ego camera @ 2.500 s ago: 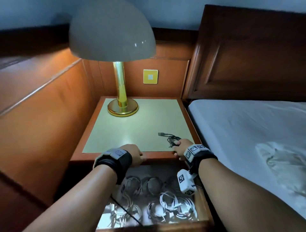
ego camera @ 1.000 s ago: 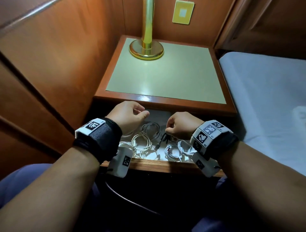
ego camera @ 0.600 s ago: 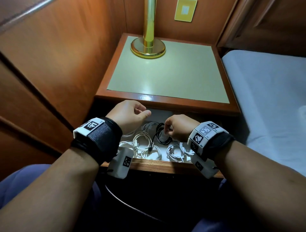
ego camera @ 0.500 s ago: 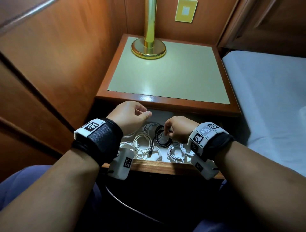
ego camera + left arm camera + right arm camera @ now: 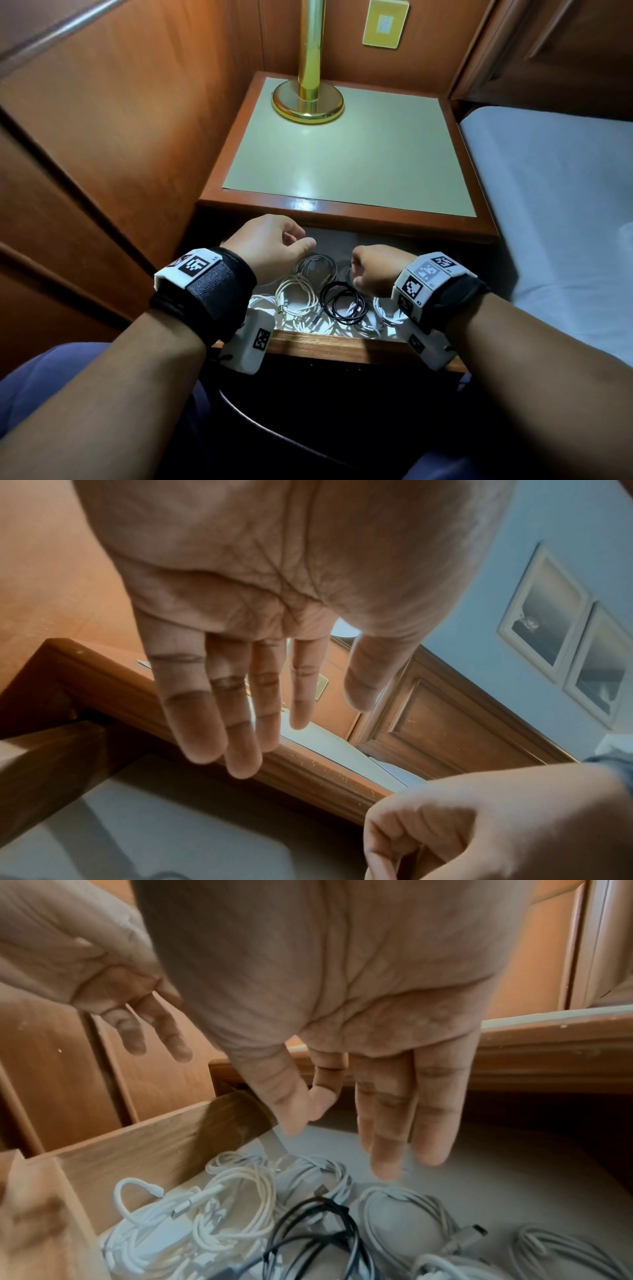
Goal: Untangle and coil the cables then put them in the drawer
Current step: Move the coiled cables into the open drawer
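Now both my hands hover over the open drawer of the bedside table, and neither one has hold of anything. My left hand hangs above the drawer's left side; from the head view its fingers look loosely curled, while the left wrist view shows them fairly straight and relaxed, spread a little, with the palm bare. My right hand is above the drawer's right half, fingers drooping downward in the right wrist view, thumb tip and forefinger tip close together with nothing between them. Just below and to the left of it lies the coiled black cable, free of my fingers and resting on top of the white cables already coiled in the drawer. More white coils spread across the pale drawer floor to the right, and a greyish coil sits toward the back. On the tabletop stands the brass lamp base at the rear left corner. A yellow wall plate is fixed on the wood panel behind, and the bed's white sheet lies to the right.
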Demonstrator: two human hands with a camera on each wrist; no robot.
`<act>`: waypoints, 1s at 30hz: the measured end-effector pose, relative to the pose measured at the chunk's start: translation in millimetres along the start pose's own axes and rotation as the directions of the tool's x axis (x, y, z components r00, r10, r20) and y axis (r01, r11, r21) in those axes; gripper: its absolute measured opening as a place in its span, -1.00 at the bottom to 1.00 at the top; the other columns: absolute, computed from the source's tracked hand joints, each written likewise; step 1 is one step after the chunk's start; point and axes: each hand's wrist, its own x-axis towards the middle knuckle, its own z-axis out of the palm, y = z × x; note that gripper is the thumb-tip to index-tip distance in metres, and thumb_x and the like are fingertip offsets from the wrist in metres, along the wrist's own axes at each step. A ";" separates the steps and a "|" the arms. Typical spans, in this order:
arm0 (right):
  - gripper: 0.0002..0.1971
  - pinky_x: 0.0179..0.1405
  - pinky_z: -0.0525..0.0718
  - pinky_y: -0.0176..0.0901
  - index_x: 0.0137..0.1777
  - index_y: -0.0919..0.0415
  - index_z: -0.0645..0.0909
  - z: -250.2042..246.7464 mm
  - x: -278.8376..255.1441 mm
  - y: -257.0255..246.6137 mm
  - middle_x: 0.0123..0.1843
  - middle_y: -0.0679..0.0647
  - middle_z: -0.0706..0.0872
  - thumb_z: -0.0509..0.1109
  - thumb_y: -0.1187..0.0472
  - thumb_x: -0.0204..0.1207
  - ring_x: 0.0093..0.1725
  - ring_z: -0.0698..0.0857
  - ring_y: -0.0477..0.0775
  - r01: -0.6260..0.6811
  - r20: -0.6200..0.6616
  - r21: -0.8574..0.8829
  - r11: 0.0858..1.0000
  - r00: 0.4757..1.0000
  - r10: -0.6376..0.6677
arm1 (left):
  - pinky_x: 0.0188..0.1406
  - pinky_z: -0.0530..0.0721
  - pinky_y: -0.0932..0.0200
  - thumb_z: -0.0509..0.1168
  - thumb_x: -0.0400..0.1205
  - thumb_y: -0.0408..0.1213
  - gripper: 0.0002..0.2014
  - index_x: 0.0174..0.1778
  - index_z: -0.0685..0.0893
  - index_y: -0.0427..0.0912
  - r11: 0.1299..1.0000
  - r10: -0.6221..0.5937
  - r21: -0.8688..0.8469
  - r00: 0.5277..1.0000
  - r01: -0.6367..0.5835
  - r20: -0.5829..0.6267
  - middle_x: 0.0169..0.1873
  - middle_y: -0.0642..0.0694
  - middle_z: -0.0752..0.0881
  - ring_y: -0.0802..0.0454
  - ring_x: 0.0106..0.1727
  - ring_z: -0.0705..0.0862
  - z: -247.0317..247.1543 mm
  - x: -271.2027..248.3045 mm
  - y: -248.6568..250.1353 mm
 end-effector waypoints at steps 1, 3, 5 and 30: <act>-0.86 -0.05 0.54 -0.13 0.15 0.10 0.59 -2.5 -2.6 0.3 0.10 0.03 0.70 0.35 0.21 0.63 0.03 0.63 0.05 0.019 -0.005 0.018 1.000 1.000 -0.019 | 0.14 0.68 0.11 0.35 0.65 0.07 -0.69 0.16 0.75 -0.03 1.000 0.006 0.010 1.000 -0.006 0.002 -0.01 0.07 0.79 0.13 0.05 0.72 0.3 -0.3 0.3; -0.90 -0.06 0.54 -0.15 0.10 0.06 0.59 -5.1 -9.7 1.0 0.06 -0.02 0.70 0.39 0.13 0.64 0.04 0.64 0.02 0.054 -0.003 0.044 0.998 0.999 -0.053 | 0.15 0.67 0.12 0.35 0.65 0.07 -0.69 0.18 0.75 -0.04 0.999 0.015 0.030 1.000 -0.015 0.004 0.02 0.06 0.79 0.12 0.07 0.71 1.0 -0.9 1.0; -0.89 -0.02 0.57 -0.14 0.09 0.02 0.60 -3.6 -15.9 3.5 0.07 -0.03 0.71 0.40 0.05 0.64 0.06 0.67 0.03 0.068 0.004 0.042 0.997 0.998 -0.068 | 0.16 0.65 0.12 0.35 0.66 0.08 -0.67 0.21 0.74 -0.04 0.998 0.021 0.063 1.000 -0.022 0.016 0.05 0.05 0.79 0.11 0.09 0.70 2.8 -0.8 1.3; -0.65 -0.08 0.55 0.01 0.33 0.22 0.51 69.6 -34.5 23.1 0.24 0.17 0.70 0.33 0.05 0.64 0.23 0.70 0.24 0.277 0.247 -0.239 0.931 0.944 -0.217 | 0.08 0.61 0.18 0.55 0.40 0.18 -0.41 0.34 0.66 0.09 0.858 -0.014 0.421 0.806 -0.294 0.592 0.18 0.05 0.75 -0.02 0.19 0.71 98.3 -2.9 6.2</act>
